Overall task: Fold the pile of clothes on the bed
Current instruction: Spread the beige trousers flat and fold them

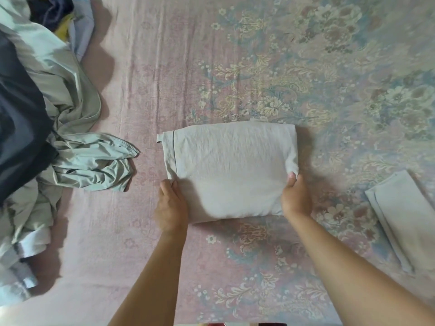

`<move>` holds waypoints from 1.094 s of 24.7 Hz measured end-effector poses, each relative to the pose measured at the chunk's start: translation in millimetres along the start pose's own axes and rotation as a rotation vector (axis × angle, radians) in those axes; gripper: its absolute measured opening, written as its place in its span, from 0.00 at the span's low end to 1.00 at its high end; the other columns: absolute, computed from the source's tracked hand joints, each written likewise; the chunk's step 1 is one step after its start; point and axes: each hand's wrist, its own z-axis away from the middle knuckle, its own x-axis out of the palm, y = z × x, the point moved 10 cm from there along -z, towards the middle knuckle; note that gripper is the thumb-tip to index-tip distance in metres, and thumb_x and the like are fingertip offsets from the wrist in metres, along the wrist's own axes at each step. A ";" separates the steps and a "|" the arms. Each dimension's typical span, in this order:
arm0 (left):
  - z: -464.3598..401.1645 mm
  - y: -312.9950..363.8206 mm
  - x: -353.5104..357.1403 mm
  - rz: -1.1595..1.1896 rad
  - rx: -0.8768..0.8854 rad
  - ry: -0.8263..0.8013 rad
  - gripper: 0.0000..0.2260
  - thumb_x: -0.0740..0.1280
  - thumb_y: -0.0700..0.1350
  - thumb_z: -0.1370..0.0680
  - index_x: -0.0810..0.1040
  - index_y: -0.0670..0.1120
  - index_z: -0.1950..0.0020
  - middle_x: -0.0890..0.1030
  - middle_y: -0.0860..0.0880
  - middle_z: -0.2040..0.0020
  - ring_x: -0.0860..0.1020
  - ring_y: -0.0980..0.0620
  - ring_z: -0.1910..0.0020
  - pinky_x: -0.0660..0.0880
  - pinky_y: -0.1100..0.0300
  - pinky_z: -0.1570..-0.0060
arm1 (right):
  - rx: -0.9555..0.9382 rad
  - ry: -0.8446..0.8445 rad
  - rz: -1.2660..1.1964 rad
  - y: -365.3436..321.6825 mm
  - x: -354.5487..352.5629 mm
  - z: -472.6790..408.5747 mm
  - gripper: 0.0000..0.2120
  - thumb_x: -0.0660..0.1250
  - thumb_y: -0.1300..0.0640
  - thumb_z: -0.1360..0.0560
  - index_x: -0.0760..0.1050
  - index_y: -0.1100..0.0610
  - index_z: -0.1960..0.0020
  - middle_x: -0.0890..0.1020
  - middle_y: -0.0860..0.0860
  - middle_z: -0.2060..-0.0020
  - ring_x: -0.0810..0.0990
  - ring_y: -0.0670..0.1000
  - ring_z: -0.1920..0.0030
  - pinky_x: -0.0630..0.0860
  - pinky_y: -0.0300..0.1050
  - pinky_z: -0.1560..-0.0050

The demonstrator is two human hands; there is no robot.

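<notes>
Two bare forearms reach in from the near edge of the bed (141, 78), which is spread with a pale pink sheet printed with faded blue and cream flowers. Between the hands lies the folded garment (231, 170), a pale grey-white cloth folded into a plump, roughly square packet, its top finely crinkled, with a stitched hem running down its left edge and a small corner of fabric poking out at the upper left.

The left hand (170, 207) is set against the packet's near left corner, fingers curled under or against the edge, so how far it is closed I cannot quite tell. The right hand (296, 198) pinches the right edge, thumb on top and fingers tucked beneath, closed on the cloth.

Off to the right, well apart, a second folded piece (404, 217) of similar pale cloth lies flat and long, angled toward the bed's edge.

To the left sits the unfolded pile of clothes (70, 109), heaped and rumpled: smooth sage-green fabric spilling in soft ripples toward the middle, a dark navy piece on top of it, a bit of white at the near end. At the far corner there is something dark blue with a touch of yellow.
</notes>
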 end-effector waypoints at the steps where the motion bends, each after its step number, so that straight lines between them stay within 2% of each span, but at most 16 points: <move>1: -2.6 -2.6 2.0 -0.033 -0.037 -0.022 0.13 0.52 0.48 0.17 0.67 0.40 0.41 0.78 0.38 0.46 0.77 0.35 0.56 0.63 0.51 0.65 | 0.066 -0.039 0.058 6.3 4.7 -0.8 0.18 0.48 0.50 0.17 0.69 0.62 0.39 0.77 0.62 0.44 0.76 0.62 0.44 0.63 0.48 0.55; 3: -0.2 4.9 -7.1 -0.082 -0.013 0.043 0.10 0.54 0.42 0.18 0.63 0.41 0.38 0.77 0.36 0.43 0.78 0.34 0.53 0.70 0.46 0.61 | 0.035 0.037 0.213 -4.3 -4.2 -0.3 0.18 0.52 0.53 0.18 0.64 0.62 0.32 0.74 0.63 0.38 0.73 0.64 0.39 0.67 0.53 0.47; 4: 4.5 24.5 -17.6 -0.151 0.132 0.144 0.14 0.57 0.38 0.21 0.62 0.41 0.35 0.76 0.35 0.41 0.78 0.34 0.48 0.72 0.43 0.53 | -0.133 0.159 0.307 -28.7 -12.9 6.8 0.21 0.54 0.54 0.19 0.62 0.62 0.29 0.71 0.64 0.35 0.70 0.64 0.36 0.67 0.56 0.40; 6: 23.4 75.4 -12.0 -0.321 0.571 0.202 0.23 0.57 0.42 0.22 0.60 0.44 0.27 0.69 0.36 0.31 0.69 0.35 0.33 0.59 0.37 0.33 | -0.639 0.231 0.412 -88.8 -0.4 41.3 0.25 0.55 0.52 0.20 0.59 0.58 0.26 0.64 0.63 0.29 0.62 0.64 0.30 0.57 0.61 0.31; 8: 39.1 98.3 33.4 -0.520 0.857 -0.058 0.26 0.49 0.56 0.19 0.49 0.52 0.22 0.52 0.45 0.22 0.48 0.41 0.23 0.43 0.33 0.30 | -0.981 0.051 0.646 -108.1 46.5 69.3 0.28 0.48 0.44 0.21 0.51 0.49 0.23 0.52 0.57 0.23 0.51 0.61 0.25 0.46 0.65 0.29; 10: 37.5 83.7 72.5 -0.649 0.871 -0.302 0.27 0.39 0.63 0.21 0.34 0.59 0.25 0.36 0.51 0.22 0.32 0.46 0.25 0.37 0.31 0.32 | -0.970 -0.190 0.854 -85.8 84.0 65.3 0.28 0.41 0.39 0.22 0.35 0.41 0.25 0.33 0.49 0.25 0.35 0.56 0.24 0.37 0.68 0.30; 12: 34.3 69.8 77.3 -0.638 0.863 -0.328 0.29 0.39 0.65 0.22 0.34 0.57 0.24 0.34 0.50 0.23 0.32 0.45 0.25 0.36 0.32 0.32 | -0.886 -0.238 0.843 -64.5 85.0 55.4 0.29 0.39 0.37 0.22 0.28 0.41 0.28 0.26 0.48 0.28 0.26 0.54 0.28 0.33 0.68 0.31; 13: 39.8 69.2 72.7 -0.620 0.908 -0.312 0.32 0.42 0.66 0.22 0.40 0.54 0.22 0.39 0.47 0.22 0.38 0.43 0.24 0.37 0.31 0.32 | -0.904 -0.233 0.829 -61.1 80.4 59.5 0.31 0.40 0.36 0.23 0.30 0.43 0.26 0.29 0.51 0.27 0.28 0.55 0.27 0.35 0.68 0.30; 16: 67.5 70.5 64.8 -0.651 1.139 -0.288 0.44 0.57 0.73 0.30 0.57 0.47 0.23 0.55 0.40 0.23 0.53 0.36 0.25 0.49 0.27 0.34 | -1.089 -0.168 0.984 -54.4 69.1 89.5 0.44 0.45 0.27 0.29 0.52 0.55 0.23 0.53 0.62 0.25 0.51 0.61 0.25 0.53 0.71 0.31; 17: 68.6 68.6 65.6 -0.700 1.157 -0.300 0.45 0.61 0.73 0.32 0.59 0.47 0.23 0.57 0.38 0.24 0.56 0.35 0.26 0.53 0.26 0.36 | -1.115 -0.187 1.089 -46.5 69.7 92.1 0.48 0.48 0.24 0.32 0.52 0.57 0.24 0.54 0.63 0.26 0.52 0.62 0.25 0.54 0.72 0.32; 19: 61.6 69.7 69.5 -0.819 1.114 -0.320 0.43 0.63 0.68 0.29 0.52 0.48 0.22 0.52 0.38 0.23 0.54 0.34 0.25 0.54 0.26 0.36 | -1.100 -0.256 1.226 -35.3 77.6 85.8 0.54 0.53 0.24 0.33 0.37 0.58 0.24 0.42 0.65 0.26 0.42 0.64 0.25 0.44 0.74 0.31; 21: 62.4 76.0 67.4 -0.883 1.100 -0.316 0.38 0.66 0.55 0.25 0.50 0.46 0.22 0.51 0.37 0.23 0.54 0.34 0.26 0.57 0.29 0.35 | -1.075 -0.258 1.208 -43.9 84.5 79.3 0.47 0.55 0.35 0.25 0.27 0.59 0.27 0.34 0.65 0.27 0.34 0.65 0.27 0.36 0.71 0.32; 22: 67.1 82.0 63.6 -0.875 1.130 -0.306 0.35 0.70 0.47 0.28 0.59 0.44 0.24 0.61 0.35 0.26 0.63 0.34 0.29 0.66 0.32 0.38 | -1.087 -0.241 1.179 -50.4 85.5 81.0 0.39 0.52 0.44 0.20 0.29 0.59 0.26 0.36 0.66 0.27 0.35 0.65 0.26 0.36 0.70 0.32; 24: 78.7 94.3 54.4 -0.863 1.239 -0.269 0.29 0.73 0.36 0.37 0.70 0.40 0.37 0.79 0.36 0.41 0.79 0.36 0.44 0.80 0.45 0.54 | -1.136 -0.230 1.145 -59.6 80.6 89.5 0.28 0.50 0.55 0.18 0.43 0.60 0.23 0.48 0.67 0.25 0.46 0.64 0.25 0.46 0.65 0.28; 25: 83.3 102.7 46.0 -0.804 1.285 -0.238 0.28 0.74 0.34 0.39 0.69 0.39 0.42 0.82 0.38 0.48 0.82 0.39 0.52 0.80 0.51 0.62 | -1.178 -0.199 1.167 -63.4 75.0 92.9 0.25 0.56 0.56 0.19 0.56 0.60 0.25 0.59 0.66 0.27 0.58 0.62 0.26 0.56 0.58 0.27; 27: 87.7 129.1 25.0 -0.701 1.323 -0.216 0.29 0.76 0.32 0.42 0.66 0.41 0.47 0.81 0.42 0.56 0.81 0.44 0.62 0.78 0.57 0.72 | -1.258 -0.186 1.083 -81.0 53.6 98.4 0.18 0.70 0.54 0.28 0.78 0.58 0.39 0.80 0.58 0.41 0.78 0.53 0.39 0.74 0.44 0.38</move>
